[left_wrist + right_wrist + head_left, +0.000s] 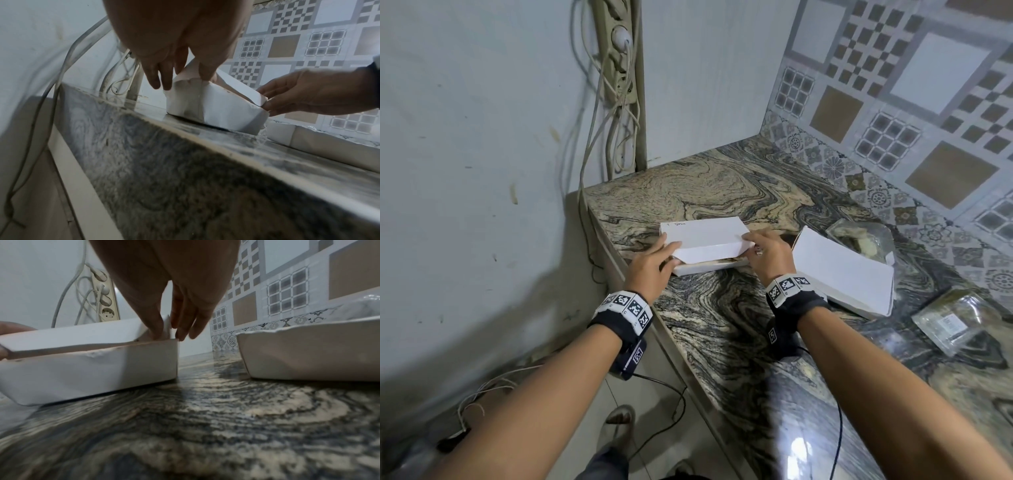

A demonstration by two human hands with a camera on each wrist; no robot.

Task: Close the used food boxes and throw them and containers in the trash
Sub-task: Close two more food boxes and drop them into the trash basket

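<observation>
Barely begun: both hands, left (650, 263) and right (767, 251), pinch the box (705, 240) lid half down; right of them, another box (842, 270) and two containers (955, 320) wait.

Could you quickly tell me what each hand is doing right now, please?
Left hand: fingers grip the left end of the white food box.
Right hand: fingers pinch the lid's side flap at the box's right end.

Head looks down; wrists sit low, all sharing the white box (705, 236)
</observation>
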